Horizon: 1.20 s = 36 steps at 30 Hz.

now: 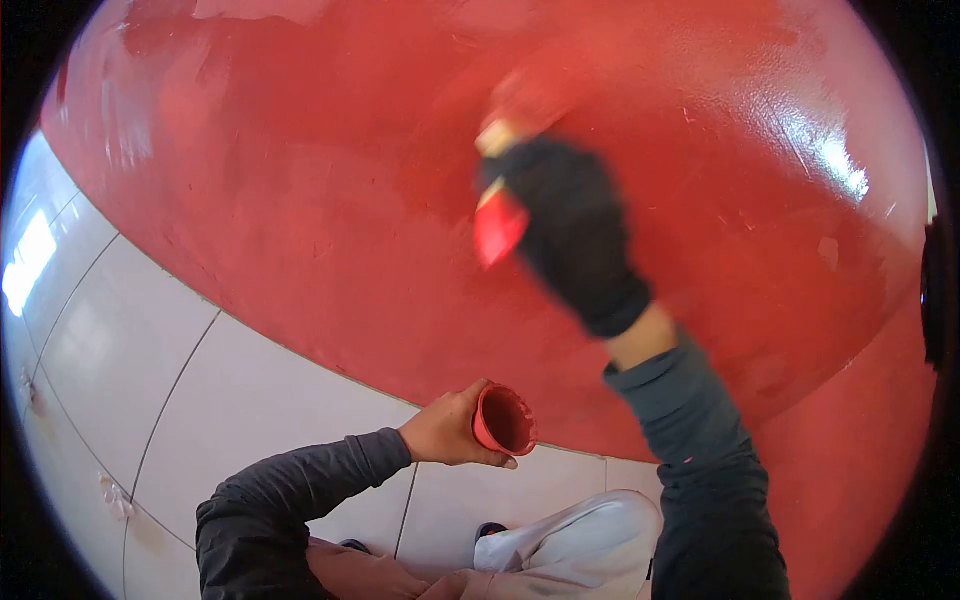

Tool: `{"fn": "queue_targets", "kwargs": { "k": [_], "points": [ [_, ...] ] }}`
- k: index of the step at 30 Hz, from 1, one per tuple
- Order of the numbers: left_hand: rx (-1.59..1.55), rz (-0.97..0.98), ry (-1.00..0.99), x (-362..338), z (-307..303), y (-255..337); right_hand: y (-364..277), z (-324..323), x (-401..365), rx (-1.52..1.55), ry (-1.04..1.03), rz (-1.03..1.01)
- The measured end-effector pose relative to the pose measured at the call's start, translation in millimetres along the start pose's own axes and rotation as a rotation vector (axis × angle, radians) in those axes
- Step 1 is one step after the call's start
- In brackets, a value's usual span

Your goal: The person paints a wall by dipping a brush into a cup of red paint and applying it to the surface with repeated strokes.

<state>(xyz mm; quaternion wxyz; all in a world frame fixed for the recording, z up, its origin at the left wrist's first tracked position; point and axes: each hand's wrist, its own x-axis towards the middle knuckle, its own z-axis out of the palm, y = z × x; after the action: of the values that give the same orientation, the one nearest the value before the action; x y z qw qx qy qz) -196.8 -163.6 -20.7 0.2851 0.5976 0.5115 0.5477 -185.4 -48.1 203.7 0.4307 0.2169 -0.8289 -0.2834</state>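
My left hand point(450, 430), bare, is wrapped round a red cup point(506, 420) at the lower middle of the view. The cup's mouth is turned up toward me, and red coats its inside. Higher up, my right hand point(570, 220) wears a black glove and is closed on a paintbrush with a red handle point(500, 230), smeared by motion. The bristle end is too blurred to make out. This hand overlaps the broad glossy red surface point(350, 200), which shows lighter and darker red streaks around it.
Pale tiles point(130, 330) with dark joints lie along the curved lower left edge of the red surface. A small crumpled clear scrap point(115, 495) lies on the tiles at far left. My leg in light trousers point(580, 540) is at the bottom. A dark object point(934, 295) stands at the right edge.
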Motion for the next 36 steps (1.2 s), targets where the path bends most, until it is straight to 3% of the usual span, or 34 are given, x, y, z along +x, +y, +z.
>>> {"fn": "queue_targets", "kwargs": {
  "k": [3, 5, 7, 8, 9, 10, 12, 13, 14, 15, 16, 18, 19, 21, 23, 26, 27, 29, 30, 31, 33, 34, 36],
  "points": [
    [0.021, -0.065, -0.025, -3, -2, 10, -24, 9, -4, 0.267, -0.131, 0.045],
    [-0.003, -0.104, -0.063, -3, -2, 12, 13, 12, 3, 0.489, 0.250, 0.279],
    [-0.001, -0.062, -0.038, -3, 1, 5, 54, -40, 30, 0.236, 0.296, 0.460],
    [0.006, -0.019, -0.015, -3, 1, 3, 67, -59, 34, 0.094, 0.374, 0.437],
    [0.006, -0.016, -0.017, -2, 1, 3, 71, -70, 41, -0.275, 0.453, 0.498],
    [0.013, -0.016, -0.014, -2, 1, 3, 73, -66, 39, -0.277, 0.453, 0.499],
    [0.022, -0.019, -0.012, -3, 1, 2, 70, -43, 29, -0.150, 0.494, 0.199],
    [0.015, -0.015, -0.019, -2, 2, 1, 44, -24, 18, 0.095, 0.288, 0.302],
    [0.007, -0.008, -0.025, -2, 3, 0, 18, -3, 4, -0.095, 0.078, 0.209],
    [0.007, -0.007, -0.024, -3, 5, 0, -14, 17, -12, -0.092, -0.087, 0.167],
    [-0.007, 0.006, -0.025, -4, 7, 0, -42, 32, -28, 0.168, -0.106, 0.087],
    [-0.020, 0.015, -0.030, -5, 11, 1, -84, 29, -41, 0.277, -0.312, 0.121],
    [-0.021, 0.017, -0.033, -5, 12, 2, -77, 28, -41, 0.279, -0.309, 0.121],
    [-0.032, 0.014, -0.030, -7, 13, 4, -32, 22, -40, 0.447, -0.034, 0.306],
    [-0.034, -0.128, -0.101, -7, 9, 11, 33, -11, -28, 0.391, 0.193, 0.489],
    [-0.015, -0.032, -0.047, -6, 10, 5, 54, -69, -4, 0.032, 0.528, 0.494],
    [-0.016, -0.033, -0.052, -5, 11, 4, 46, -69, -9, 0.029, 0.527, 0.498],
    [-0.003, -0.021, -0.047, -6, 12, 1, 19, -49, -25, 0.174, 0.192, 0.547],
    [-0.003, -0.024, -0.048, -7, 13, 1, 9, -16, -46, 0.030, 0.120, 0.326],
    [-0.005, -0.025, -0.052, -7, 15, 1, -15, 0, -55, 0.098, 0.021, 0.211],
    [0.003, -0.027, -0.055, -7, 16, 0, -55, 3, -54, 0.356, -0.149, 0.247],
    [-0.010, -0.011, -0.043, -7, 18, 0, -53, 3, -53, 0.359, -0.145, 0.249],
    [-0.029, -0.001, -0.030, -9, 19, -1, -35, 1, -53, 0.533, 0.104, 0.474]
  ]
}}
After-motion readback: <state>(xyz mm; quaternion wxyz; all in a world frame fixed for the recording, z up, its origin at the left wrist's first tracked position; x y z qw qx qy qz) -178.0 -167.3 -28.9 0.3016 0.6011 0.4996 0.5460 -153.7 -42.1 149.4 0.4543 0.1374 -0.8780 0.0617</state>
